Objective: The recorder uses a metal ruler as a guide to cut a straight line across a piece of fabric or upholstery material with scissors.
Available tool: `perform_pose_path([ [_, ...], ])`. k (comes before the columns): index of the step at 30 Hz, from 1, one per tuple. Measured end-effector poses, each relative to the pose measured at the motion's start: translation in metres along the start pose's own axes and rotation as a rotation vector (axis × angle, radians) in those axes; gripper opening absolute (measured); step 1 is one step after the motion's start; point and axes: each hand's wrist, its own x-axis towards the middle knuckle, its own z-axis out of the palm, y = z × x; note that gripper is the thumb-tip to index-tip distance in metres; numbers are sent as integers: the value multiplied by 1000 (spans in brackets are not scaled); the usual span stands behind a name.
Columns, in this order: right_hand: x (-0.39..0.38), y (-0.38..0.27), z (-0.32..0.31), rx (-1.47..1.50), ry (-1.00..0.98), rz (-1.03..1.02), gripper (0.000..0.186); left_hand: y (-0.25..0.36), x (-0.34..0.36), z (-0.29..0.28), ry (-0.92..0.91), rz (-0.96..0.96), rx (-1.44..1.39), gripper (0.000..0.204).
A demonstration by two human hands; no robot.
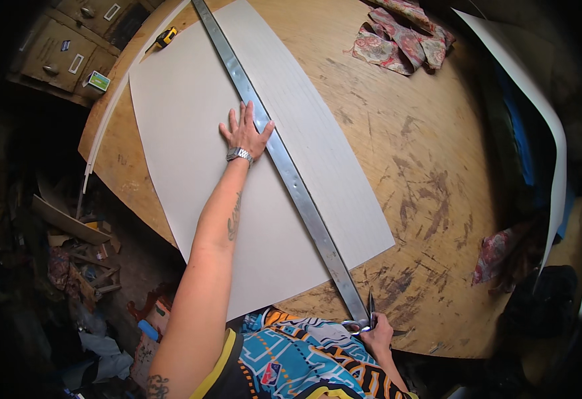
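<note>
A large pale grey sheet (181, 173) lies on the wooden table (450, 166). A long metal straightedge (304, 206) crosses it diagonally from the far edge to the near right, past the sheet's edge. My left hand (243, 136) presses down with spread fingers on the sheet and against the straightedge's left side. My right hand (376, 336) is closed on a pair of scissors (372, 306), blades pointing away from me, at the straightedge's near end by the table's front edge.
A yellow tape measure (165, 38) lies at the far left beside pale strips (107, 106). Patterned fabric scraps (390, 46) sit at the far right. A curved white sheet (547, 120) stands along the right side. Drawers (61, 60) and jumbled offcuts (84, 266) are at left.
</note>
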Motion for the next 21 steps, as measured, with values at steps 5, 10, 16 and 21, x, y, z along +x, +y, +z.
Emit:
perform_pose_path([
  [5,-2,3,2,9,-16,24,54,0,-2,2,-10,-13,32,91],
  [10,-1,7,5,-7,-4,-8,53,0,0,2,-2,-12,35,90],
  [16,4,2,0,-1,-21,-22,51,1,3,-9,-2,-17,41,93],
  [21,2,-8,-5,-33,-46,37,54,10,13,-47,-148,46,176,81],
])
